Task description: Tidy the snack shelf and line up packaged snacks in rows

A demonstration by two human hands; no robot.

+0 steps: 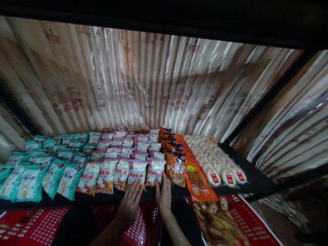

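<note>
White-and-orange snack bags [87, 177] with striped top edges stand in rows along the dark shelf. My left hand [130, 202] reaches up to the front row, its fingers stretched out flat against the lower part of one snack bag [137, 170]. Beside it, my right hand [164, 197] touches the lower right side of the neighbouring snack bag [155, 168]. Its thumb lies at the bag's bottom front and the other fingers extend along the right edge. Neither hand is closed around a bag.
Teal snack bags [30, 182] fill the left. To the right are dark orange bags [175, 169], a flat orange packet [198, 182] and round wrapped pastries [214, 177]. Red baskets [42, 227] sit below; packaged food [221, 222] lies at the right. A dark beam [164, 20] crosses above.
</note>
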